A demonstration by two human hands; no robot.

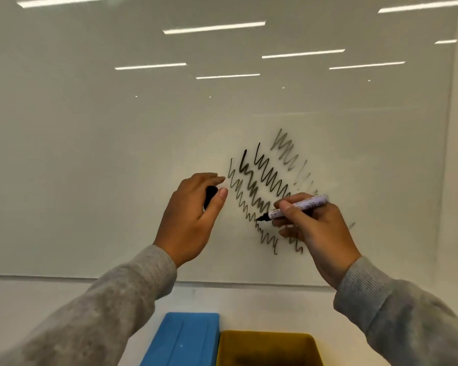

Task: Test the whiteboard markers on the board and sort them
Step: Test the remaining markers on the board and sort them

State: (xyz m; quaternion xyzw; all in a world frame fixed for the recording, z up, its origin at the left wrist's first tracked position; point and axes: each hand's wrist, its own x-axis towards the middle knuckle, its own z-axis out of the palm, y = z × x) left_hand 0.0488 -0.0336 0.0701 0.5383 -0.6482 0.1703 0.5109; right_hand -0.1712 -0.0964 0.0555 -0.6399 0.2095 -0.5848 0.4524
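Note:
A glossy whiteboard (117, 154) fills the wall ahead and carries several black and grey zigzag scribbles (265, 180) at centre right. My right hand (315, 233) grips an uncapped white-barrelled black marker (299, 206), its tip touching the board on the lowest zigzag. My left hand (191, 215) is raised beside the scribbles and pinches the black marker cap (210, 196) between thumb and fingers.
Below the board's bottom edge stand a blue bin (185, 339) and, to its right, a yellow bin (270, 347), both cut off by the frame. The board's right edge runs near the far right. Ceiling lights reflect in the board's upper part.

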